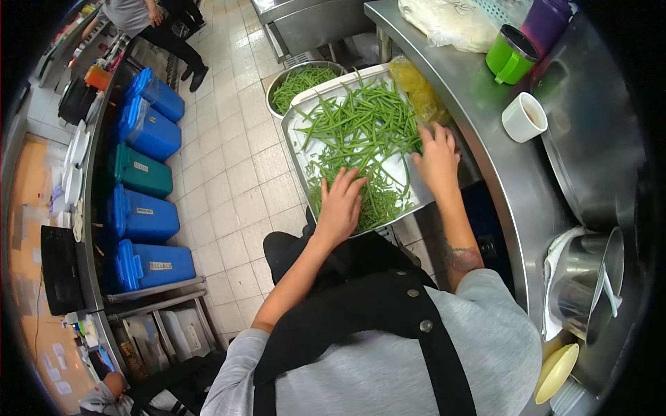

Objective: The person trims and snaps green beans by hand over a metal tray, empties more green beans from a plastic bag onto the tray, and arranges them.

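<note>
A white tray (295,163) in front of me holds long green beans (361,114) in its far part and a heap of small green trimmings (378,201) in its near part. My left hand (340,201) rests on the trimmings with its fingers apart; nothing shows in its grasp. At the tray's right edge, beside the beans, is my right hand (438,156), its fingers spread. Beyond the tray's far left corner, a round metal bowl (270,100) contains more green beans. A yellow plastic bag (416,87) lies along the tray's right side, just beyond my right hand.
A steel counter (479,132) curves along my right, bearing a green mug (510,59), a white cup (524,118) and a metal pot (583,277). Lidded bins (149,215) line the left side of the tiled floor. One person (149,24) stands at far left, another (114,385) at lower left.
</note>
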{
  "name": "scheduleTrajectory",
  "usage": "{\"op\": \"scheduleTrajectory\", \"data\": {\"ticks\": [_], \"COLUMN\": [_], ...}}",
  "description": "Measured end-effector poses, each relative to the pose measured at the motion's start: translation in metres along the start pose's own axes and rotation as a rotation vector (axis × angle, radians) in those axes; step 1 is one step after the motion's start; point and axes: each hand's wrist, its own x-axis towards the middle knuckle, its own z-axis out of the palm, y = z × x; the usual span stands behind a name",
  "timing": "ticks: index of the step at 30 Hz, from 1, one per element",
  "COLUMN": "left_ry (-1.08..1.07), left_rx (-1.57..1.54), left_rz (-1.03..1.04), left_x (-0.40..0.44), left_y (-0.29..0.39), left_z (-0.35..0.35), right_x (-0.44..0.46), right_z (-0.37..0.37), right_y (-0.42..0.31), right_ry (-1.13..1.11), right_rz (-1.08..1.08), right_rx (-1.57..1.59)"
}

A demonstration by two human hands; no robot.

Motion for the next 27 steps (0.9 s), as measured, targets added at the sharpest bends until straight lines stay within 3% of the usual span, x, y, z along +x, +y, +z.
{"op": "scheduleTrajectory", "data": {"ticks": [2,4,9,12,15,17,23,26,27], "left_ry": [0.088,0.1,0.082,0.216,0.314,0.34,0.278,0.279,0.289], "left_rx": [-0.054,-0.026,0.008,0.033,-0.226,-0.188,-0.156,-0.14,-0.14], "left_rz": [-0.037,-0.033,-0.019,0.02,-0.072,-0.039,-0.012,0.012,0.02], "left_x": [-0.002,-0.003,-0.004,-0.002,0.001,0.004,-0.008,-0.009,-0.008], "left_y": [-0.007,-0.007,-0.003,0.005,0.008,0.013,0.011,0.011,0.012], "left_z": [0.004,0.004,0.001,-0.006,-0.007,-0.009,0.001,0.003,0.003], "right_x": [-0.013,-0.024,-0.033,-0.03,-0.028,-0.029,-0.032,-0.036,-0.039], "right_z": [-0.006,0.001,0.029,0.013,0.002,0.001,0.013,0.003,0.006], "right_y": [-0.012,-0.017,-0.007,-0.011,-0.016,-0.015,-0.002,-0.003,-0.001], "right_ry": [-0.081,-0.298,-0.235,-0.228,-0.287,-0.275,-0.03,-0.339,-0.337], "right_rz": [-0.022,-0.033,-0.074,-0.083,-0.057,-0.082,-0.01,0.037,0.028], "right_rx": [0.056,0.122,0.162,0.29,0.371,0.372,0.204,0.169,0.158]}}
